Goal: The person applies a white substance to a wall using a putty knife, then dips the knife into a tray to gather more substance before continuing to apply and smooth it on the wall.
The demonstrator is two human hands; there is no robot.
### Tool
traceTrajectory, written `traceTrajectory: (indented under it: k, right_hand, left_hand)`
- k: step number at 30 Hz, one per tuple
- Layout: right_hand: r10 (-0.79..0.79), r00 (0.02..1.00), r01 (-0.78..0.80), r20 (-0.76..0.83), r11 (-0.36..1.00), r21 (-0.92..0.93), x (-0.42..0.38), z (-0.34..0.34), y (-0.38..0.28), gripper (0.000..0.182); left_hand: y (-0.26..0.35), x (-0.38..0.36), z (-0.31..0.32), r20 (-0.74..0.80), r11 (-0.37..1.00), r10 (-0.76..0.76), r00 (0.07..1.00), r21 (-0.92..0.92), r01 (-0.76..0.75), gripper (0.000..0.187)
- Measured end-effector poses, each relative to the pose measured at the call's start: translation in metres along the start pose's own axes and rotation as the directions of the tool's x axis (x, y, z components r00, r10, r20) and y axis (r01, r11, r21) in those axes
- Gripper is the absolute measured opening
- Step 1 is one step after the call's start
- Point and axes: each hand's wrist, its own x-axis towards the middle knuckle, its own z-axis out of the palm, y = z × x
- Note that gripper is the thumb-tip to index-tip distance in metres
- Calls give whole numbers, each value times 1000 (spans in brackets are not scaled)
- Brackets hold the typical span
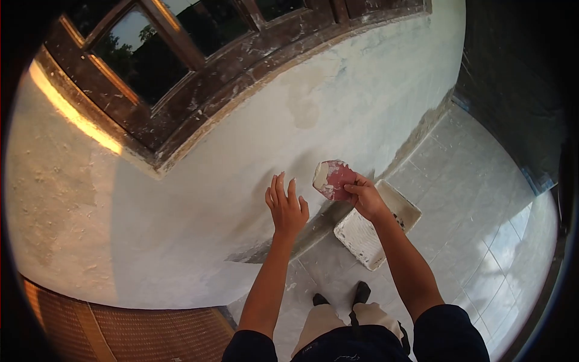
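Note:
My right hand (364,196) grips a flat reddish scraper (341,177) between thumb and fingers. Whitish paste (321,175) coats the scraper's left edge, and smears of it mark the face. To the left, my left hand (286,204) is raised before the pale wall (229,199) with its fingers apart and nothing in it. Below my right forearm, a white paint tray (368,241) smeared with paste rests on the floor; the forearm covers part of it.
A dark wooden window frame (181,78) with paste spatters runs across the upper wall. Grey tiles (452,181) cover the floor. A woven brown panel (151,332) lies at lower left, and a dark sheet (512,90) hangs at right.

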Motion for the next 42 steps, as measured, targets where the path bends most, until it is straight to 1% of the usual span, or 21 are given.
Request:
traceTrajectory:
  k: [2, 6, 9, 11, 13, 18, 21, 24, 26, 27, 29, 30, 32, 33, 34, 35, 36, 38, 39, 40, 42]
  right_hand:
    - [-7, 997, 7, 81, 1000, 3, 9, 25, 6, 34]
    - [-19, 987, 25, 162, 999, -35, 11, 88, 13, 34]
    - [-41, 979, 45, 198, 999, -17, 10, 137, 23, 34]
    - [-61, 984, 54, 170, 998, 42, 10, 166, 32, 34]
    - [-67, 979, 58, 195, 997, 50, 6, 194, 41, 33]
    - [-116, 966, 94, 230, 990, 106, -1, 254, 65, 33]
    - [-155, 959, 141, 239, 987, 73, -11, 291, 68, 33]
    - [-226, 936, 228, 271, 973, 22, -21, 327, 70, 33]
    - [-328, 907, 339, 266, 941, 2, -23, 348, 72, 33]
    - [-335, 902, 347, 272, 938, 4, -25, 358, 74, 33]
    - [-435, 856, 457, 279, 889, -18, -28, 375, 76, 33]
    - [-442, 852, 465, 281, 885, -16, -30, 384, 77, 33]
    - [-604, 749, 662, 273, 703, -260, -34, 399, 78, 35]
    - [-605, 748, 663, 272, 702, -260, -33, 405, 79, 35]
    - [-727, 604, 786, 326, 475, -395, -33, 410, 80, 36]
    - [-802, 441, 840, 404, 209, -501, -33, 414, 81, 37]
    - [-806, 435, 842, 403, 204, -500, -34, 420, 81, 37]
    - [-831, 272, 867, 486, -7, -499, -36, 434, 82, 39]
    - [-839, 225, 866, 495, -60, -496, -32, 439, 85, 42]
    - [-841, 221, 865, 494, -66, -498, -29, 443, 86, 42]
    - [-816, 6, 765, 578, -368, -528, -23, 450, 88, 48]
  left_hand:
    - [-21, 5, -24, -25, 996, 31, 999, 81, -28, 55]
    - [-56, 7, -75, -82, 985, 15, 997, 175, 0, 55]
    - [-82, 5, -112, -127, 980, 24, 992, 199, 2, 54]
    - [-100, 1, -136, -153, 976, 42, 987, 220, -7, 53]
    - [-117, -4, -162, -181, 966, 55, 982, 257, -6, 52]
    - [-157, -10, -211, -269, 953, 100, 958, 304, -14, 47]
    - [-177, -9, -237, -313, 946, 131, 941, 323, -24, 46]
    - [-195, -7, -266, -315, 923, 184, 931, 382, -54, 47]
    - [-209, -3, -283, -323, 908, 216, 922, 415, -67, 46]
    - [-214, -2, -292, -330, 906, 222, 918, 417, -69, 46]
    - [-225, 4, -308, -336, 879, 271, 902, 469, -89, 45]
    - [-230, 8, -316, -341, 878, 277, 898, 470, -92, 45]
    - [-239, 16, -331, -359, 849, 370, 857, 506, -154, 43]
    - [-243, 23, -338, -360, 848, 372, 856, 506, -156, 43]
    - [-248, 30, -345, -357, 828, 419, 835, 527, -190, 41]
    - [-252, 38, -352, -353, 806, 465, 812, 548, -223, 40]
    - [-256, 46, -358, -356, 805, 470, 808, 549, -227, 40]
    - [-264, 62, -368, -362, 752, 556, 749, 602, -268, 38]
    - [-268, 68, -371, -365, 751, 561, 743, 601, -272, 38]
    - [-272, 73, -373, -364, 732, 581, 728, 625, -271, 36]
    - [-277, 76, -371, -367, 712, 601, 710, 649, -267, 35]
